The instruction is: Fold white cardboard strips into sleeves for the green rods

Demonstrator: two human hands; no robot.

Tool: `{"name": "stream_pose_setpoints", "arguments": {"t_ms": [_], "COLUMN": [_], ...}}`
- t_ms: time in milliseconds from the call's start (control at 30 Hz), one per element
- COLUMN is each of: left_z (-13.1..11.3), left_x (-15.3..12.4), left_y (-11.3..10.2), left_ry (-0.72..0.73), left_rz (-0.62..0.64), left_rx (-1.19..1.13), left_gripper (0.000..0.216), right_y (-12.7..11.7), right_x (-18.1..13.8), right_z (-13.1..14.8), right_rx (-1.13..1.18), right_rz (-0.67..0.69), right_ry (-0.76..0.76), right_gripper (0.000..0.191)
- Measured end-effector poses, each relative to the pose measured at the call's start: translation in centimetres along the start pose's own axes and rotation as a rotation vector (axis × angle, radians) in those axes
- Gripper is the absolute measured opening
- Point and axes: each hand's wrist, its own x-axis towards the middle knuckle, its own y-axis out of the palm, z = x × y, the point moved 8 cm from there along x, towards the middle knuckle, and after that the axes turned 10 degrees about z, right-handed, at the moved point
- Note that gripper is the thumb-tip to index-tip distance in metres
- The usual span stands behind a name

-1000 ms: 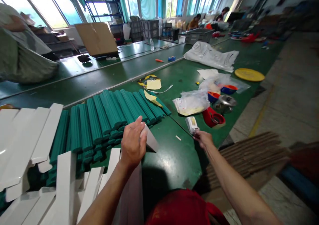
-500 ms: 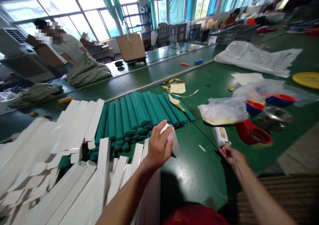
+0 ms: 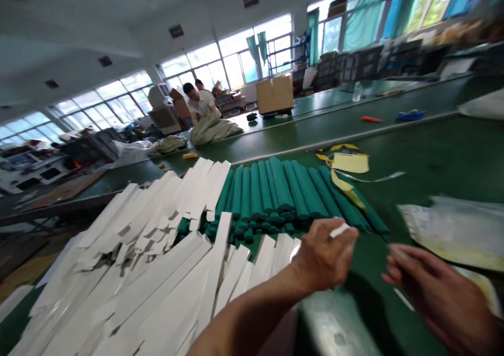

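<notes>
From the head camera, the left hand (image 3: 325, 256) is curled around the end of a white folded carton sleeve (image 3: 338, 230), whose tip pokes out above the knuckles between thumb and fingers. Just right of those fingers comes the right hand (image 3: 437, 293), blurred, fingers loosely bent; I cannot tell whether it holds anything. Beyond the left fingertips lies a row of green ribbed rods (image 3: 283, 193), side by side on the green table (image 3: 441, 151). To the left of the fingers a heap of white flat cartons (image 3: 157, 251) spreads out. Right of the right fingers lies a clear plastic bag (image 3: 457, 230). Far beyond, another person (image 3: 200, 104) stands at a table.
</notes>
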Motion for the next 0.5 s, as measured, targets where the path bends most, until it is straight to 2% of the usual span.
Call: {"name": "stream_pose_setpoints", "arguments": {"t_ms": [100,200,367,500], "left_z": [0.0,0.6,0.2,0.3], "left_x": [0.0,-0.3,-0.8,-1.0], "left_y": [-0.2,-0.2,0.0,0.4], "left_ry": [-0.024,-0.062,-0.045,-0.061], "left_rz": [-0.026,-0.025,0.002,0.011], "left_rx": [-0.068,-0.094,-0.081,-0.095], "left_gripper": [0.038,0.043,0.064,0.071], "right_y": [5.4,8.8,10.1,10.6], "right_x": [-2.3,-3.8,-4.5,-4.5], "right_z": [4.6,6.2,6.1,6.0], "right_rx": [-0.055,-0.132,-0.146,-0.169], "right_rz": [0.186,0.298,0.311,0.281], "right_ry": [-0.217,-0.279,-0.301,-0.276], "right_gripper": [0.039,0.029,0.026,0.029]}}
